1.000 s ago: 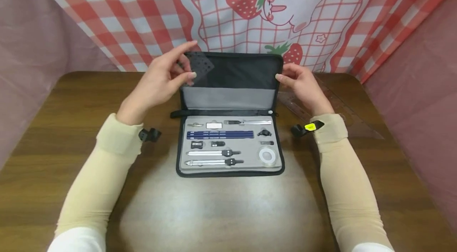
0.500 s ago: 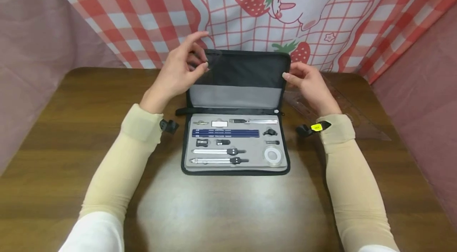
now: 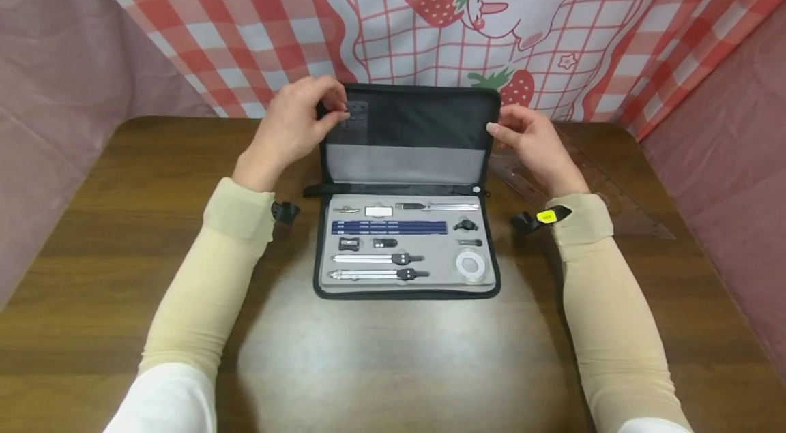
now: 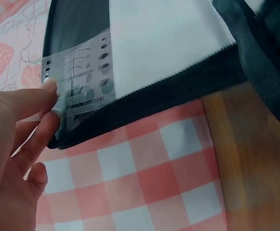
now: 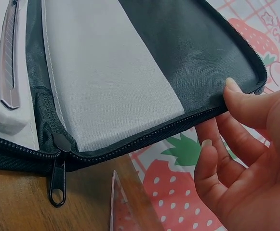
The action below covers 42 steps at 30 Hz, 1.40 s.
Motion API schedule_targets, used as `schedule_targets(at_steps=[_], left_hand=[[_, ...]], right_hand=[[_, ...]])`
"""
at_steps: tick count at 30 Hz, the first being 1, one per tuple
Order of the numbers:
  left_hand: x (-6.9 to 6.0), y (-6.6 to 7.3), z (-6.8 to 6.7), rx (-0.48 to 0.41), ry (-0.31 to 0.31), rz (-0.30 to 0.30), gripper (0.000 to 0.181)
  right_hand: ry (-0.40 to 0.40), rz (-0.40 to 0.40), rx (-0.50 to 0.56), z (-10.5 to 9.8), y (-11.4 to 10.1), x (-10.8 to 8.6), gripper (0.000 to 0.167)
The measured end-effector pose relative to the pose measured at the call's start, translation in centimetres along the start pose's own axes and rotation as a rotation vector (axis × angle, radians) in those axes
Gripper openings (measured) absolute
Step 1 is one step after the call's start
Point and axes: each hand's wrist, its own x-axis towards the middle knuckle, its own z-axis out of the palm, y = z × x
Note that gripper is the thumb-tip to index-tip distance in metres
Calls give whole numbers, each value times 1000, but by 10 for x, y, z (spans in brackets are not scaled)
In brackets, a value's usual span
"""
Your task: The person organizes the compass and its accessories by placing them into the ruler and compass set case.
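A black zippered case (image 3: 405,295) of drawing tools lies unfolded on the table, its lid propped up at the back. Between thumb and fingers, my left hand (image 3: 297,116) pinches a clear stencil template (image 4: 84,79) with cut-out shapes at the lid's upper left corner. The template's lower end meets the mouth of the grey pocket (image 3: 405,166); how much sits behind it I cannot tell. My right hand (image 3: 531,143) grips the lid's right edge, thumb on the inner face (image 5: 197,72) and the other fingers behind.
Blue pencils (image 3: 389,228), compasses (image 3: 368,258), an eraser (image 3: 379,211), a sharpener (image 3: 348,243) and a roll of tape (image 3: 471,264) fill the tray. A clear set square (image 3: 614,198) lies right of the case. A checked cloth (image 3: 245,31) hangs behind.
My left hand has come down with the template, which was tilted before and is now straight against the lid at the pocket's mouth. My right hand stays on the lid edge.
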Motion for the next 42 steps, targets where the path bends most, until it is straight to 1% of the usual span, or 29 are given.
schedule_targets(at_steps=[5,7,9,13,17,19,21,22,25,27,30,32,35,36,37,39,40,42], left_hand=[[-1,-1,-2,111,-9,21,17],[-1,-1,-5,141,-10,11,18],[-2,0,-8,164,-22,-16,19],[-3,2,-13,166,-30,-68,20],[-3,2,-13,139,-20,-108,21],[-3,1,-11,128,-44,-117,21],[-3,1,-8,134,-92,-106,20],[-2,0,-6,145,-116,-91,20],[-3,-1,-1,194,-165,-25,17],[-3,-2,1,235,-172,16,16],[-4,0,2,285,-181,61,14],[-6,3,0,305,-195,72,14],[-7,6,-5,307,-218,64,16],[-7,6,-6,293,-211,50,18],[-6,6,-7,274,-191,27,21],[-5,4,-7,216,-117,-29,30],[-4,2,-7,170,-69,-61,37],[-3,-2,-4,43,9,-158,52]], right_hand=[[1,9,-7,1,0,0,27],[0,10,-9,1,0,0,28],[-1,11,-11,1,-1,0,27],[1,10,-12,0,-1,-1,26],[2,4,-8,0,-1,-1,24],[3,-4,-16,0,-1,-2,24],[3,-11,-24,0,-1,-2,23],[1,-14,-31,0,-1,-2,23],[1,-16,-48,0,-2,-1,22],[1,-21,-53,0,-2,-1,22],[1,-39,-60,1,-3,0,22],[-3,-46,-68,1,-3,0,23],[-9,-48,-74,1,-3,0,23],[-9,-45,-78,0,-3,0,23],[-8,-42,-82,0,-3,-1,23],[-9,-33,-78,0,-4,-1,24],[-10,-28,-76,-1,-3,-2,24],[-16,-13,-77,-1,-3,-3,26]])
